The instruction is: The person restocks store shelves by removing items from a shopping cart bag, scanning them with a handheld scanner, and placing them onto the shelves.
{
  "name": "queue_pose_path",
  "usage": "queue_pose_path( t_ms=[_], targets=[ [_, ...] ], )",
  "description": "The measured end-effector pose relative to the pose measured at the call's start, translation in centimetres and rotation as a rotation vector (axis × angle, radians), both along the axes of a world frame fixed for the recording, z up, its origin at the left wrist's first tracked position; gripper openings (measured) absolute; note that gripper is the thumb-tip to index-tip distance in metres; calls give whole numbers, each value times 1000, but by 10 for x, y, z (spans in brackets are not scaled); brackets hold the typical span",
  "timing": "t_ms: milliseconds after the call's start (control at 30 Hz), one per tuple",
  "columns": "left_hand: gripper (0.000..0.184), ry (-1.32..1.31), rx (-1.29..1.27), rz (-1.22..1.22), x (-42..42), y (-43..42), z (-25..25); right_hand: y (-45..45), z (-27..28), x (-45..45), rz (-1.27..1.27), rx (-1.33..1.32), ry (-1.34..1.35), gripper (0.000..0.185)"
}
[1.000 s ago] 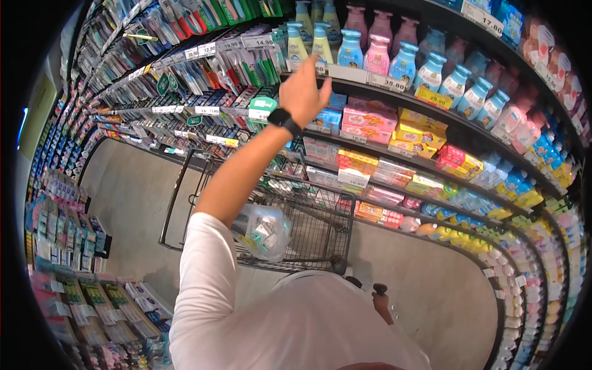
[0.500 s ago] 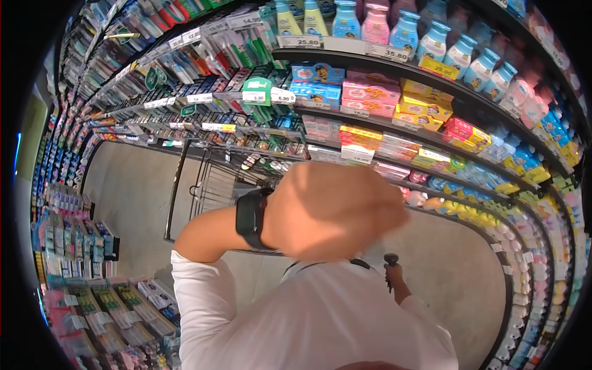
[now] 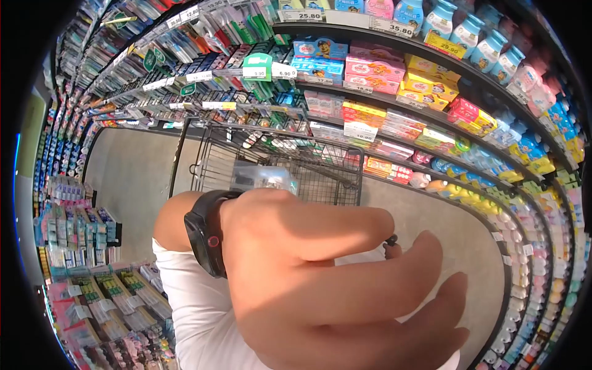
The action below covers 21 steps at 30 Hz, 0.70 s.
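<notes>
My left hand (image 3: 320, 283) is raised close to the camera, back of the hand showing. Its fingers are apart and slightly curled, and nothing shows in them. A black smartwatch (image 3: 206, 234) sits on that wrist. Mostly hidden behind the left fingers, my right hand (image 3: 393, 251) is low in front of me, closed around a black handheld object (image 3: 390, 240) of unclear kind. Beyond the left hand stands a wire shopping cart (image 3: 348, 192). A clear plastic package (image 3: 262, 177) lies in it, partly covered by my hand.
Shelves ahead carry toothbrush packs (image 3: 234, 24), toothpaste boxes (image 3: 373, 74) and bottles (image 3: 465, 34) with price tags. Shelving curves round on the right. At lower left, another display (image 3: 117, 299) holds packaged goods. Grey floor (image 3: 132, 172) lies around the cart.
My left hand has come nearer the camera and lower, and its fingers have spread apart. It now covers most of my right hand; more of the cart shows. The view has tilted down slightly.
</notes>
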<state>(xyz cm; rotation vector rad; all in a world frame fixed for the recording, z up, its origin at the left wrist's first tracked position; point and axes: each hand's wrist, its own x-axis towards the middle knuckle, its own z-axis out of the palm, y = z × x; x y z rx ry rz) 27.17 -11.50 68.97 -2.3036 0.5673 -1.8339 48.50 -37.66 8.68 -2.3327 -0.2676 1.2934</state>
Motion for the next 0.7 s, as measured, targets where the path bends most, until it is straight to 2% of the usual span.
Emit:
queue_pose_path(
  t_ms=[33, 133, 200, 433, 567, 700],
  targets=[
    [26, 229, 101, -4, -9, 3, 4, 0, 2, 1, 9, -6, 6, 27],
    [25, 265, 38, 12, -16, 2, -4, -8, 3, 4, 91, -21, -22, 28],
    [24, 286, -2, 13, -17, -4, -8, -14, -13, 5, -3, 38, 16, 29],
    [22, 320, -83, 23, -22, -12, -13, -15, 4, 4, -46, 35, 77, 31],
    [21, 335, -105, 15, -22, -11, -11, -18, 11, 3, 18, 40, 61, 32],
    [20, 359, -123, 39, -29, -13, -3, -15, -11, 6, -20, 21, 86, 29]
  ],
)
